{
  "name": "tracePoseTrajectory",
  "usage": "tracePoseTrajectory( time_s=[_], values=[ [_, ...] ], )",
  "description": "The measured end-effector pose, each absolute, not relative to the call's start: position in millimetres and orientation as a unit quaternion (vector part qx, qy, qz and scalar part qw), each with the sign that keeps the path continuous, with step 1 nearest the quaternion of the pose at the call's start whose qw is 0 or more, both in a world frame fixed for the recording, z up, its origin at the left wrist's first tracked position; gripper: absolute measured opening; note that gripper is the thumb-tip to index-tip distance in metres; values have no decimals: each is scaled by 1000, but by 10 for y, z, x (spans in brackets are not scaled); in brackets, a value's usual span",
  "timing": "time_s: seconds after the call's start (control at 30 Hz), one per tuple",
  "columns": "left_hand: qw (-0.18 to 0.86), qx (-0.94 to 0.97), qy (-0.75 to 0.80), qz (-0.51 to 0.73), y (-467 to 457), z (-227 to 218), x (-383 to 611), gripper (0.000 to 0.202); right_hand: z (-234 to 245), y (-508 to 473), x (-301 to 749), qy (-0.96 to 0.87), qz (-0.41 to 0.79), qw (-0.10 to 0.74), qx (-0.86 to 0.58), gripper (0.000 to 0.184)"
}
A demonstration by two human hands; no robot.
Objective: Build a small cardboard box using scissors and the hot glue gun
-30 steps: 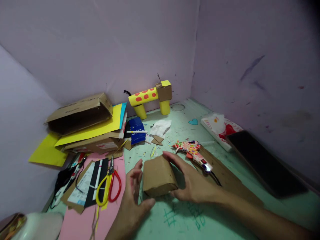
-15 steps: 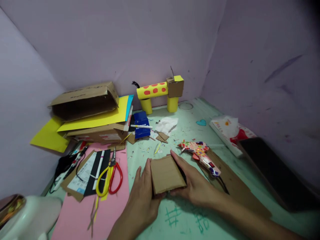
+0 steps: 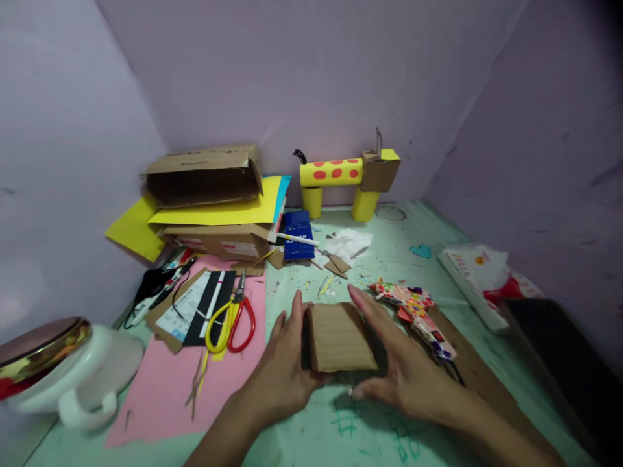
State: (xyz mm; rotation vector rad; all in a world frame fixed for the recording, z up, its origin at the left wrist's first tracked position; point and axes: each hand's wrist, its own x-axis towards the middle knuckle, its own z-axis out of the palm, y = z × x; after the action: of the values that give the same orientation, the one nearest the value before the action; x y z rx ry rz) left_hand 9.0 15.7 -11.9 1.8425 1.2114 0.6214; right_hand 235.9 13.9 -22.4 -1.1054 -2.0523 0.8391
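A small brown cardboard box [image 3: 343, 337] is between my two hands, its flat top facing up. My left hand [image 3: 289, 363] grips its left side, fingers at the far left edge and thumb low at the near left corner. Around the right side curves my right hand [image 3: 399, 363], with fingers and thumb spread wide. Its thumb is off the near edge, and a dark gap shows between box and palm; whether a fingertip touches the far corner I cannot tell. Right of it lies a flower-patterned glue gun [image 3: 413, 311] on a cardboard sheet [image 3: 479, 363].
Scissors [image 3: 233, 318] with yellow and red handles lie on pink paper [image 3: 233, 383]. Behind stand a yellow, red-spotted cardboard animal [image 3: 335, 172] and stacked boxes [image 3: 204, 175]. A white mug [image 3: 92, 370] is left; a tissue pack [image 3: 487, 279] and black phone-like slab [image 3: 564, 363] are right.
The view has swung left, shifting everything rightward. My right hand has loosened, its thumb moving away from the box's near edge. The box has turned slightly and stays in my left hand.
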Motion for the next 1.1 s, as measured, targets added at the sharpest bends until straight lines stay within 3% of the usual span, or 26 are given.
tracePoseTrajectory(
  time_s=[0.2,0.33,0.5,0.57,0.63,0.83,0.97,1.1],
  values=[
    [405,735,413,352,68,-132,85,119,-177,136,2329,-779,278,316,-464,101],
    [552,562,323,524,56,-138,146,108,-157,113,2237,-668,430,372,-479,95],
    [717,388,340,468,110,-60,254,92,-253,82,2165,-590,549,375,-458,113],
    [718,383,356,459,114,-35,269,86,-313,71,2194,-572,586,373,-437,123],
    [690,415,378,457,90,-43,281,82,-350,53,2216,-546,615,398,-406,119],
    [630,475,392,472,-70,-125,421,77,-228,-54,2104,-396,623,496,-457,79],
    [658,320,429,530,-35,-61,510,72,-188,-105,2076,-493,559,483,-460,78],
    [639,346,475,496,-3,46,530,70,-211,-151,2055,-593,526,439,-423,83]
  ],
)
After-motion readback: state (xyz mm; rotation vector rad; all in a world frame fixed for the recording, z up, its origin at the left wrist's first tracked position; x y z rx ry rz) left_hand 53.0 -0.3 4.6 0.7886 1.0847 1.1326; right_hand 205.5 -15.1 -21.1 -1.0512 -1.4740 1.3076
